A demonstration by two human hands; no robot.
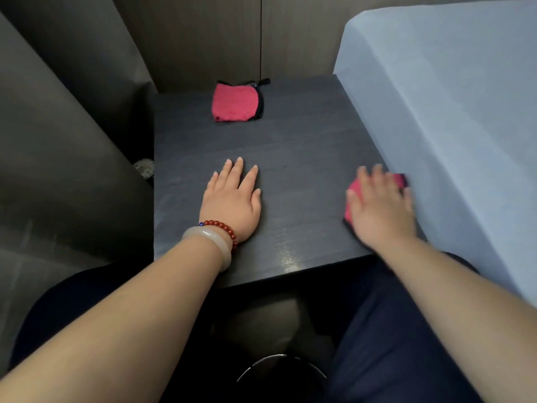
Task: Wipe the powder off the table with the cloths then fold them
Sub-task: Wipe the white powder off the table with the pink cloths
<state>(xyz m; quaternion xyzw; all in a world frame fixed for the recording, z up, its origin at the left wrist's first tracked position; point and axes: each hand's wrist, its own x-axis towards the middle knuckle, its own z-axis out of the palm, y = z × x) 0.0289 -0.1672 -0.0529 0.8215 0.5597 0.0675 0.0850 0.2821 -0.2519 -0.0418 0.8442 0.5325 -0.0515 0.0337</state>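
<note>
A folded red cloth with a black edge (234, 103) lies at the far side of the dark table (293, 146). My left hand (232, 199) rests flat on the table's middle, fingers straight, holding nothing. My right hand (380, 202) presses flat, fingers spread and blurred, on a second red cloth (353, 196) near the table's right edge. That cloth is mostly hidden under the hand. I cannot make out any powder on the dark surface.
A pale blue bed or cushion (453, 117) rises right against the table's right side. Dark upholstery (58, 141) stands on the left. A round metal rim (279, 365) shows below the table's near edge between my knees.
</note>
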